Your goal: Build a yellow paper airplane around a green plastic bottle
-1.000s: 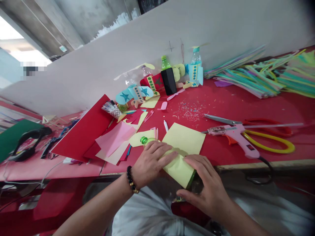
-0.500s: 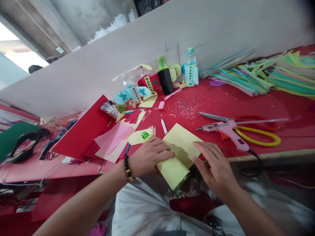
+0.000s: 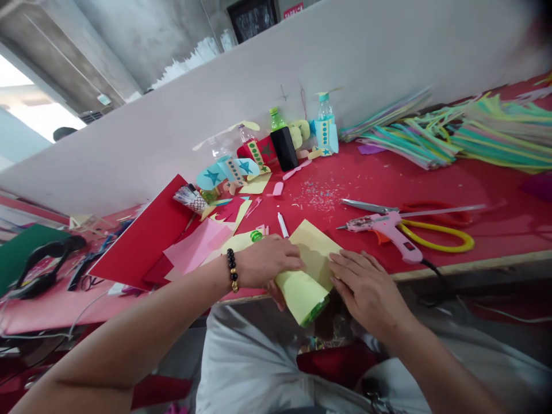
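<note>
Light glares through the opening (image 3: 23, 106) at upper left, burnt out to white, while what reaches me is soft and rather flat. A faint shadow lies over the yellow sheet (image 3: 311, 242) beside my right hand (image 3: 371, 290). The tabletop (image 3: 414, 179) pales leftward (to a washed-out pink). Toward the right edge the straws (image 3: 495, 132) smear, the top right corner sinks into dark blur, and the wide lens stretches my left forearm (image 3: 129, 333).

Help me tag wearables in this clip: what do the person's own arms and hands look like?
The left hand is ungloved, with a bracelet of round black and gold beads at its wrist. The right hand is ungloved too, with no bracelet visible. Neither forearm shows a sleeve.
</note>
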